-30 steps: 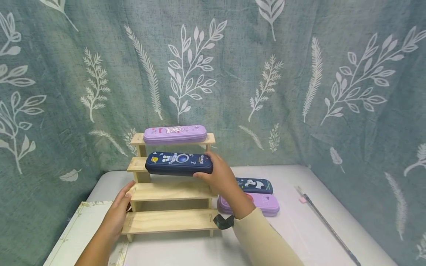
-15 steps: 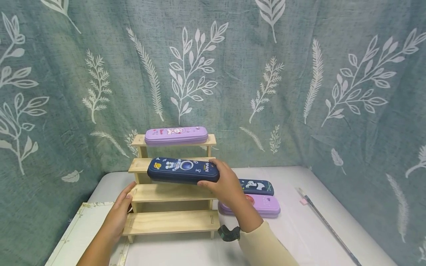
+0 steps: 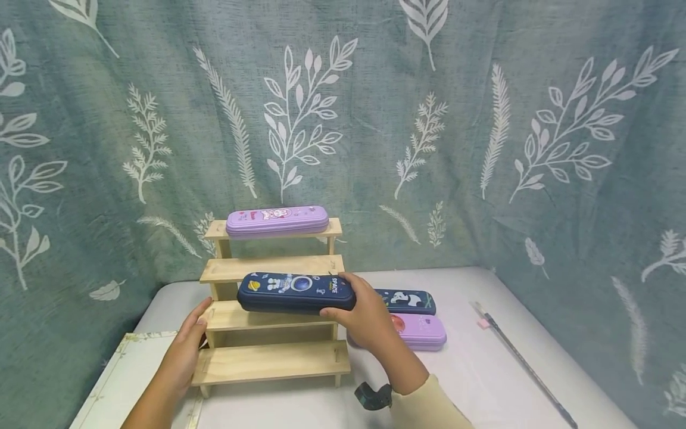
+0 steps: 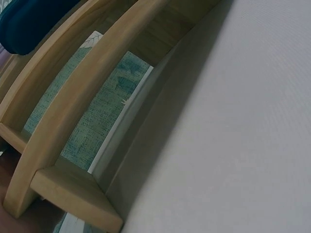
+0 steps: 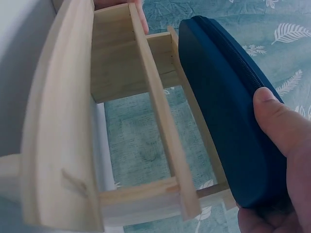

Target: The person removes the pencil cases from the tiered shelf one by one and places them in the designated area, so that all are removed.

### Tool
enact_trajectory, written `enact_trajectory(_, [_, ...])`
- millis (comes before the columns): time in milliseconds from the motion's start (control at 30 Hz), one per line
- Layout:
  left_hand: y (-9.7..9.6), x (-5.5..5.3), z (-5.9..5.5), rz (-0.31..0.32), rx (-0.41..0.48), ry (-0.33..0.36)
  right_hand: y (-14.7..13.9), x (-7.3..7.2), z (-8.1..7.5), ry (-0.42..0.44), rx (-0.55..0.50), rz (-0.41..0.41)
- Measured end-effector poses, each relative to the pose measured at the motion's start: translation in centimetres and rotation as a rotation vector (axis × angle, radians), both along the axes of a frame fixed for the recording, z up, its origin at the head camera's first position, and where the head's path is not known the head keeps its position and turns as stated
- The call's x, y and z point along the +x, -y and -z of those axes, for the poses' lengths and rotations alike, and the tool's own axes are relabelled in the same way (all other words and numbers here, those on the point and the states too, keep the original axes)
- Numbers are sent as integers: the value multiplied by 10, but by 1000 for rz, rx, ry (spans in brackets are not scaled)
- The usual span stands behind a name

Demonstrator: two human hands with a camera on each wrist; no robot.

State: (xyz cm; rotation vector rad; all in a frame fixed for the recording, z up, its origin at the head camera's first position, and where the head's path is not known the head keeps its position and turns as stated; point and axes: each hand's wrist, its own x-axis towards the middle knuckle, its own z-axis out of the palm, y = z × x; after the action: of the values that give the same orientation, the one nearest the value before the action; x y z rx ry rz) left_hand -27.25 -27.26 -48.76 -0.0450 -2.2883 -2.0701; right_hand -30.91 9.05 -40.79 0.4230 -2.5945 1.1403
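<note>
My right hand (image 3: 370, 310) grips the right end of a navy pencil case (image 3: 296, 292) printed with an astronaut and "SPACE". In the head view the case overlaps the third shelf of a wooden tiered rack (image 3: 270, 363), below the second shelf. In the right wrist view, my thumb (image 5: 277, 116) presses near the case's zip, with fingers on the underside. My left hand (image 3: 182, 351) rests against the rack's left side, its fingers extended at the shelf ends; in the left wrist view it is mostly hidden behind the wood. A lilac pencil case (image 3: 277, 220) lies on the top shelf.
Right of the rack, a navy panda pencil case (image 3: 409, 301) and another lilac case (image 3: 426, 332) lie on the white table (image 3: 461, 369). Farther right is a long thin stick (image 3: 525, 363). A pale board with a floral border (image 3: 128, 369) lies at left. Patterned curtain stands behind.
My right hand has brought the astronaut pencil case down and slightly toward me, from before the second shelf to before the third. My left hand stays at the rack's side.
</note>
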Motion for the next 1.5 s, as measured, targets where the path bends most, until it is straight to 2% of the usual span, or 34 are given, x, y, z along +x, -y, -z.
enact_trajectory(233, [-4, 0, -1, 13, -3, -5, -11, 5, 9, 13, 0, 15])
enact_trajectory(400, [-3, -1, 0, 12, -10, 0, -19, 11, 11, 31, -33, 10])
enact_trajectory(567, [0, -1, 1, 18, -18, 3, -28, 16, 11, 48, -12, 31])
enact_trajectory(767, [2, 0, 0, 19, -20, -13, -40, 16, 13, 59, -31, 20])
enact_trajectory(1000, [1, 1, -1, 18, -16, -15, -55, 16, 23, 83, -43, 36])
enact_trajectory(1300, [1, 2, 0, 12, -23, -12, -76, 23, 33, 131, -128, -5])
enact_trajectory(1500, [1, 1, 0, -2, -31, -4, -92, 27, 34, 137, -130, -42])
